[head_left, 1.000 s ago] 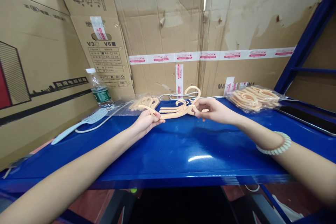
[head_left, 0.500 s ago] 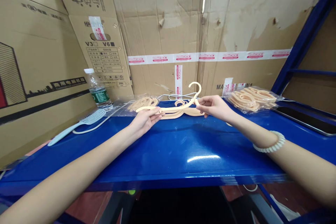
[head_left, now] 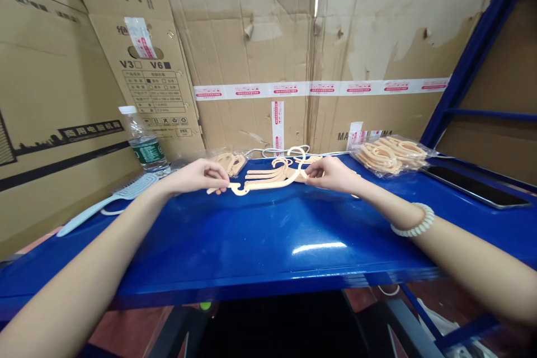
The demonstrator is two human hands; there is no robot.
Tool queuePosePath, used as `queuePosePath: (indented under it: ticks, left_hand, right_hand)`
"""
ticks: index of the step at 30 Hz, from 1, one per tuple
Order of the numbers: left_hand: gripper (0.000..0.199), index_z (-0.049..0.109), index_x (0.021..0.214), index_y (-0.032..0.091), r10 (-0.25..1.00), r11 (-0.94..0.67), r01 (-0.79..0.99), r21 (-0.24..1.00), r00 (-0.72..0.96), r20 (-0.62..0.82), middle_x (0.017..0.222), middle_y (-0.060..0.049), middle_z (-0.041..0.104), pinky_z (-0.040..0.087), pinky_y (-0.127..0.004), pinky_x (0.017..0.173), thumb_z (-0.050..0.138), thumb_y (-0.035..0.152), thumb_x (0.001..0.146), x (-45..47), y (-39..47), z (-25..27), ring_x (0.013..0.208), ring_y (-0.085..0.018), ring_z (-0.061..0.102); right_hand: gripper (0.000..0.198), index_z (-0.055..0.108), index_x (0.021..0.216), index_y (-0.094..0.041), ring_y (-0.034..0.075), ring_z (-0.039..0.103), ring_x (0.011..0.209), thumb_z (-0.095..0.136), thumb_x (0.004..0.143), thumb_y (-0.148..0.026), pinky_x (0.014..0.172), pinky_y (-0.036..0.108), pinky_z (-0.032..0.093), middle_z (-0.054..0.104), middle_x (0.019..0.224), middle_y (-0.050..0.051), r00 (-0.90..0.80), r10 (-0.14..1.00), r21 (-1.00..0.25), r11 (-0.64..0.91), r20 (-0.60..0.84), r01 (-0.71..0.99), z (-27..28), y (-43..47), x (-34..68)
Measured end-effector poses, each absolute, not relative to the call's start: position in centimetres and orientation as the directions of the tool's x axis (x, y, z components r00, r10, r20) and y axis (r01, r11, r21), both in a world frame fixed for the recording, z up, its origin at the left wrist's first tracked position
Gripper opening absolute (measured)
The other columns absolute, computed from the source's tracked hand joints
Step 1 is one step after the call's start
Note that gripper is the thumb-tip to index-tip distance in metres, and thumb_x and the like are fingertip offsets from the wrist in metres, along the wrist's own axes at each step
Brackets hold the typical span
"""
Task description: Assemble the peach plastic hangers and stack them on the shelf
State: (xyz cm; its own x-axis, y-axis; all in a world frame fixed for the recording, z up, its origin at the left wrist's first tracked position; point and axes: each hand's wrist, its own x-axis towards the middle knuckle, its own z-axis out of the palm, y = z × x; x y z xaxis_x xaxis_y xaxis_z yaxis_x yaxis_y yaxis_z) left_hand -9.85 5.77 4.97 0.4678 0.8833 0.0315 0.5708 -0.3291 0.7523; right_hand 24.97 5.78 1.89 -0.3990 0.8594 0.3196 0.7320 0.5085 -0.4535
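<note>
A cream plastic clothes hanger (head_left: 272, 184) is held between my two hands just above the blue table, its hook curling upward near the right hand. My left hand (head_left: 197, 174) pinches the hanger's left end, where a notched, bent piece shows beside the fingertips. My right hand (head_left: 331, 174) is closed on the part just below the hook, and its fingers hide the right end. Right behind lie more hangers of the same colour (head_left: 260, 173), partly covered by the held one.
Bagged hangers (head_left: 390, 155) lie at the back right, beside a black phone (head_left: 476, 185). Another bag of hangers (head_left: 232, 163) sits behind my left hand. A water bottle (head_left: 146, 148) and a pale hairbrush (head_left: 109, 198) are at the left. Cardboard (head_left: 251, 56) walls the back of the blue table (head_left: 251, 246).
My left hand has moved left along the hanger to its end and now grips from above. The hanger is slightly lower. The whole view has shifted a little.
</note>
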Motion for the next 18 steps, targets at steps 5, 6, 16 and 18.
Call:
queuePosePath:
  ticks: [5,6,16,18]
  left_hand:
    - [0.021,0.066,0.075,0.018,0.79,-0.443,0.696,0.566,0.601,-0.121,0.069,-0.003,0.067,0.044,-0.019,0.055,0.07,0.038,0.072,-9.3,5.4,4.6,0.063,-0.014,0.06]
    - [0.022,0.065,0.076,0.018,0.781,-0.453,0.711,0.538,0.608,-0.145,0.071,-0.003,0.067,0.045,-0.019,0.057,0.069,0.039,0.073,-9.3,5.4,4.4,0.065,-0.014,0.06]
    - [0.028,0.058,0.08,0.016,0.751,-0.483,0.772,0.412,0.608,-0.258,0.073,-0.002,0.062,0.045,-0.023,0.063,0.063,0.044,0.076,-9.4,5.8,4.2,0.067,-0.014,0.057]
    - [0.028,0.058,0.08,0.016,0.748,-0.491,0.772,0.404,0.611,-0.258,0.073,-0.002,0.062,0.045,-0.023,0.063,0.062,0.044,0.077,-9.4,5.8,4.2,0.067,-0.014,0.057]
  right_hand:
    - [0.013,0.071,0.077,-0.015,0.017,0.062,0.063,0.061,0.07,-0.02,0.055,0.025,0.041,0.069,0.067,0.002,-0.497,0.833,-0.379,0.553,0.243,0.742,0.9,5.6,24.4]
    - [0.014,0.071,0.079,-0.016,0.017,0.063,0.064,0.06,0.071,-0.018,0.056,0.024,0.042,0.069,0.069,0.002,-0.502,0.836,-0.363,0.548,0.222,0.753,0.8,5.6,24.3]
    - [0.024,0.064,0.096,-0.017,0.027,0.053,0.107,0.056,0.086,-0.037,0.091,0.04,0.043,0.058,0.11,0.013,-0.611,0.717,-0.052,0.662,0.335,0.748,-0.3,5.8,24.6]
    - [0.027,0.059,0.102,-0.018,0.03,0.046,0.117,0.053,0.088,-0.04,0.096,0.045,0.04,0.055,0.12,0.014,-0.64,0.7,-0.03,0.682,0.317,0.731,-0.6,6.0,24.9]
